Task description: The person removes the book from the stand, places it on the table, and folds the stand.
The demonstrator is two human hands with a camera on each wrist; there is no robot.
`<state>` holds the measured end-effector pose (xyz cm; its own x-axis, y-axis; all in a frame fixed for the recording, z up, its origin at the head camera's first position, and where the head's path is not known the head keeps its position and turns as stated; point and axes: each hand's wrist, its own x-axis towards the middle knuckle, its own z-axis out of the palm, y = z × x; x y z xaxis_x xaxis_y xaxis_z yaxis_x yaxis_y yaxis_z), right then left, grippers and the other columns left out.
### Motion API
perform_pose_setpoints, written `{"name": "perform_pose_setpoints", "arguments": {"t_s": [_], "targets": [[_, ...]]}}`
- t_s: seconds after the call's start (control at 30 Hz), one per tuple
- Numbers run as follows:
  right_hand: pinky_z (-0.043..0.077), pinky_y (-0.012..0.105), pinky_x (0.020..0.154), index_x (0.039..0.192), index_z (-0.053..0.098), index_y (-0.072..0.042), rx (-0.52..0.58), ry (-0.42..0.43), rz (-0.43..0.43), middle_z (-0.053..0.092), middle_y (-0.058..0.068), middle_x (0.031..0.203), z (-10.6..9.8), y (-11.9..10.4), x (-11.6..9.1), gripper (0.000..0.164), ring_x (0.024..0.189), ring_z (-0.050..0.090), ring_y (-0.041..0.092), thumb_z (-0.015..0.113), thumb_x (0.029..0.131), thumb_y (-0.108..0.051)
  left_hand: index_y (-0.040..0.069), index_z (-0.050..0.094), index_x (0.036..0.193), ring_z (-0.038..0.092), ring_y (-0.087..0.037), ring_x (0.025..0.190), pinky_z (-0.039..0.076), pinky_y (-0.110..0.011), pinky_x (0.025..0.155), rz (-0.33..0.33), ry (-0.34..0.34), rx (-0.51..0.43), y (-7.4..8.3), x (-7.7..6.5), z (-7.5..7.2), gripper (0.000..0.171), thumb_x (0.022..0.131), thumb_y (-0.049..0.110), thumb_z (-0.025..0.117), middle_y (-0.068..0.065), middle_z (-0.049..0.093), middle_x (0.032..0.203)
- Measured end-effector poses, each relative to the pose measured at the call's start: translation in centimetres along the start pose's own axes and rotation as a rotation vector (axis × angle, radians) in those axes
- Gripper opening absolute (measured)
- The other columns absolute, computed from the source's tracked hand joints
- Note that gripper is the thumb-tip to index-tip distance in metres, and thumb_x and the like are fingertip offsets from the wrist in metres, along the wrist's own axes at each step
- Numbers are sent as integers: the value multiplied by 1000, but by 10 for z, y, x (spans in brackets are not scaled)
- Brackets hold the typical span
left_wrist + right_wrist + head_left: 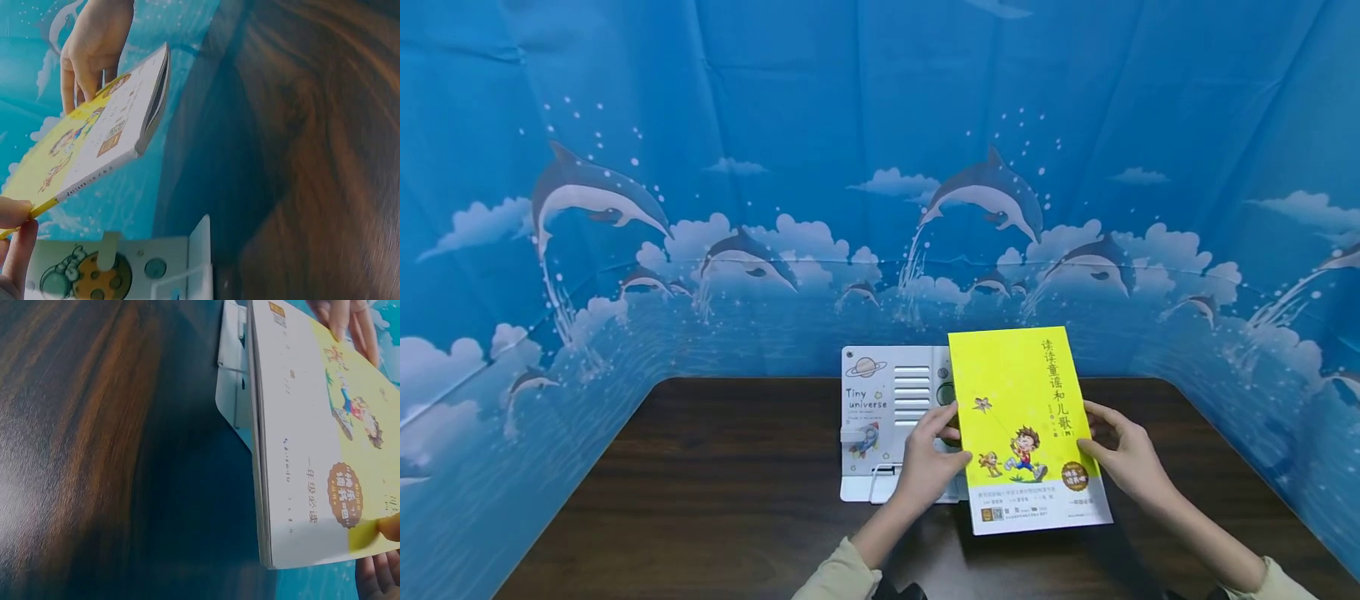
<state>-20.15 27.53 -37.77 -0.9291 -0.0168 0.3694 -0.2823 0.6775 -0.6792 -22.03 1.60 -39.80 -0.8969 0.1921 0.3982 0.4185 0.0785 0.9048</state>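
Both hands hold a closed book (1022,429) with a yellow cover and a white lower band, raised above the table. My left hand (928,454) grips its left edge, thumb on the front cover and fingers behind. At the right edge my right hand (1126,454) pinches it the same way. Behind the book stands a white book stand (867,417) printed with "Tiny universe", a planet and a rocket; the book hides its right part. In the left wrist view the book (94,125) shows its spine, and the stand (140,269) lies below it.
A dark wood-grain table (715,500) spreads beneath, with rounded far corners. Around it hangs a blue curtain (820,167) printed with dolphins and clouds. Small dark objects (910,592) show at the bottom edge of the head view.
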Motion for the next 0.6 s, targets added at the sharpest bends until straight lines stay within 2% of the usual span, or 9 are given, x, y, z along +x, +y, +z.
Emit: {"name": "perform_pose_setpoints", "arguments": {"t_s": [0.13, 0.2, 0.33, 0.6], "targets": [[46, 16, 63, 128, 39, 14, -7, -68, 71, 57, 21, 104, -7, 8, -4, 54, 87, 52, 25, 61, 82, 0, -2, 47, 129, 57, -14, 86, 53, -28, 69, -27, 0, 9, -2, -2, 13, 63, 70, -12, 68, -11, 49, 124], [47, 17, 63, 129, 38, 14, -10, -100, 116, 56, 22, 105, -10, 12, -5, 54, 88, 53, 26, 60, 82, 0, -1, 47, 129, 56, -13, 87, 53, -27, 68, -55, -18, 6, -4, -4, 18, 65, 69, -10, 69, -9, 49, 123], [48, 18, 64, 130, 35, 14, -12, -160, 184, 54, 25, 110, -16, 22, -7, 56, 91, 52, 28, 59, 82, -3, 2, 45, 132, 54, -14, 90, 49, -17, 63, -125, -68, -18, -6, -6, 25, 68, 69, -6, 72, -6, 48, 124], [48, 22, 64, 131, 32, 16, -5, -249, 258, 50, 29, 115, -27, 39, -14, 60, 92, 53, 28, 60, 83, -5, 5, 41, 135, 54, -7, 87, 51, -18, 62, -183, -116, -102, -14, -10, 44, 76, 68, -6, 73, -3, 45, 126]]}}
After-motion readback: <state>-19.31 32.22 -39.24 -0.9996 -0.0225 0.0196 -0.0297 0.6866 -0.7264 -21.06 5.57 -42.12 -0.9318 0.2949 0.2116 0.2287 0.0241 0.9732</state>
